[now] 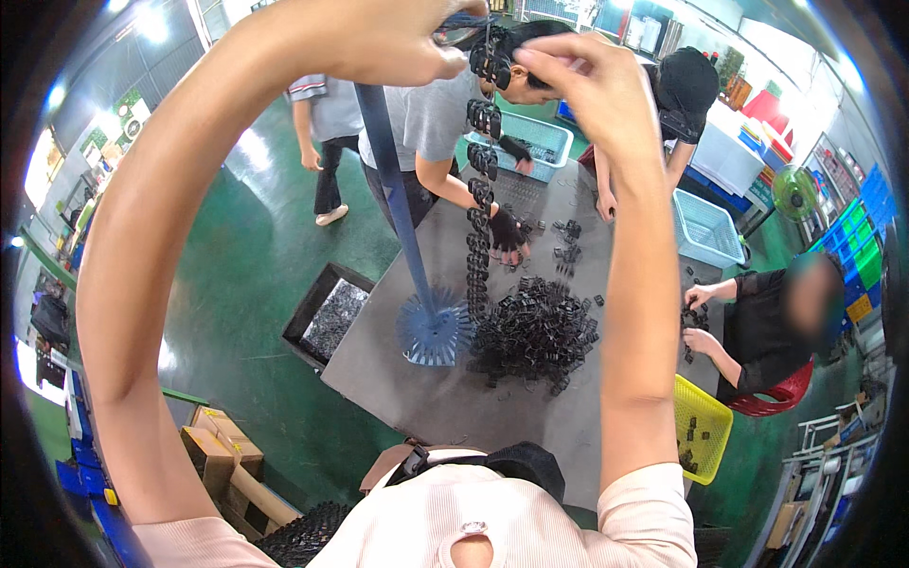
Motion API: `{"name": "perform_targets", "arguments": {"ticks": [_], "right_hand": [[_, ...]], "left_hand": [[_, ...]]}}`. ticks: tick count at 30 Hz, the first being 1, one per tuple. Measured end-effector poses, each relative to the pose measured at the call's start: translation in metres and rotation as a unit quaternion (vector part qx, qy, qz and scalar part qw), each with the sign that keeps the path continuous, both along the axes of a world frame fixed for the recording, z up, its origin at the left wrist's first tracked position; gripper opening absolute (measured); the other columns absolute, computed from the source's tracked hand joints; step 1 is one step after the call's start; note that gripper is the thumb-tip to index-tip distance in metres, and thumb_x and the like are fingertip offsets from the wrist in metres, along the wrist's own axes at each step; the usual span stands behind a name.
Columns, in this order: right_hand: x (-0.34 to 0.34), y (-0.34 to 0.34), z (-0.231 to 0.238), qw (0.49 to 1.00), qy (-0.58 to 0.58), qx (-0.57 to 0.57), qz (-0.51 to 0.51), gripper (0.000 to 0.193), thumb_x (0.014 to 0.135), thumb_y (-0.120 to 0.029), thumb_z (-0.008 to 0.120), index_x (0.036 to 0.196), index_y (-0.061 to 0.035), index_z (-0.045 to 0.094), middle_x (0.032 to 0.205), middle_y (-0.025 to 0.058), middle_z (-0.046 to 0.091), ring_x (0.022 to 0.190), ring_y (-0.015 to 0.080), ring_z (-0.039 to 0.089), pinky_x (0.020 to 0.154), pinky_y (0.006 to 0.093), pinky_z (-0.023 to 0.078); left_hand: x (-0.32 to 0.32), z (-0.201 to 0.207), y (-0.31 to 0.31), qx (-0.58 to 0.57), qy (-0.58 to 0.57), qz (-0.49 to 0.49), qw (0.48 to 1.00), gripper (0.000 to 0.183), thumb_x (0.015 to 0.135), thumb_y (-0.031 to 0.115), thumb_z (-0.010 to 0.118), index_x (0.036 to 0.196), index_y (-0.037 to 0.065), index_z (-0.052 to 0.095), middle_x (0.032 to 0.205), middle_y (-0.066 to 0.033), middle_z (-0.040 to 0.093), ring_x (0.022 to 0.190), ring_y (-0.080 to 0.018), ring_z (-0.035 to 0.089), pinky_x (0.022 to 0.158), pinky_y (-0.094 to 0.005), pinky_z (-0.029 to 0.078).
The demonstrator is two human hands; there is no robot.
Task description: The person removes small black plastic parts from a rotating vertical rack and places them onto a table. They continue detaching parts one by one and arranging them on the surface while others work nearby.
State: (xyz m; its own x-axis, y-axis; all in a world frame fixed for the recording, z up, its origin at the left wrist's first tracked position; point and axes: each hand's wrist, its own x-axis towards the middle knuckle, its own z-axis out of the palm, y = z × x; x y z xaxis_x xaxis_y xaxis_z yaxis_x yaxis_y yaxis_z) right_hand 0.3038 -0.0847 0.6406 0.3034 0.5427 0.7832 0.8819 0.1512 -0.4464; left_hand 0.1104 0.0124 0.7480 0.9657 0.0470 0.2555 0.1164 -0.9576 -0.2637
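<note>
Where the linked black plastic-looking chain (483, 163) hangs: beside the blue pole (397, 189); I judge it light, bendy, best held by its upper links.
Left hand (407, 45): fingers curled, pinch hidden from me.
Right hand (595, 83): fingers bent, contact unclear.
Grey flat table (379, 369): heaped black pieces (535, 331).
Beyond: glossy green floor (237, 256).

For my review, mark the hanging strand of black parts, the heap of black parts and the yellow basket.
Hanging strand (481, 194): head view, midway along it.
Heap (535, 331): head view, its middle.
Yellow basket (719, 426): head view, its side wall.
</note>
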Motion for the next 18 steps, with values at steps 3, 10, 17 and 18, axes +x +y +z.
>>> {"name": "perform_targets", "arguments": {"ticks": [3,10,17,18], "right_hand": [[-0.019,0.029,0.004,0.991,0.106,0.015,0.083,0.024,0.081,-0.024,0.075,0.091,-0.0021,0.074,0.073,0.0041,0.067,0.063,0.0107,0.061,0.060,0.0271,0.048],[0.015,0.012,-0.008,0.996,0.058,0.066,0.014,0.022,0.081,-0.021,0.072,0.089,-0.0004,0.074,0.076,0.0068,0.069,0.069,0.0122,0.062,0.065,0.0285,0.047],[0.048,-0.035,-0.006,0.971,-0.057,-0.150,-0.180,0.035,0.080,-0.034,0.074,0.096,-0.0020,0.074,0.088,0.0098,0.072,0.082,0.0179,0.065,0.078,0.0305,0.049],[0.044,-0.029,-0.006,0.989,-0.040,-0.104,-0.092,0.037,0.081,-0.035,0.074,0.098,-0.0022,0.074,0.088,0.0097,0.071,0.083,0.0186,0.065,0.079,0.0306,0.049]], "left_hand": [[0.008,0.006,-0.018,-0.003,0.027,0.061,0.998,0.033,0.074,0.009,0.057,0.101,-0.008,0.062,0.092,-0.0295,0.065,0.090,-0.0401,0.065,0.080,-0.0441,0.052],[0.013,0.001,-0.030,0.053,0.021,0.124,0.991,0.038,0.073,-0.006,0.054,0.109,-0.007,0.063,0.092,-0.0272,0.067,0.089,-0.0377,0.068,0.080,-0.0424,0.055],[0.000,-0.004,-0.015,-0.024,-0.012,0.040,0.999,0.044,0.081,0.005,0.052,0.124,-0.003,0.057,0.101,-0.0288,0.066,0.094,-0.0417,0.065,0.086,-0.0450,0.053],[-0.001,-0.005,-0.018,-0.017,-0.015,0.041,0.999,0.043,0.082,0.007,0.052,0.124,-0.003,0.057,0.101,-0.0291,0.066,0.095,-0.0420,0.065,0.085,-0.0456,0.053]]}}
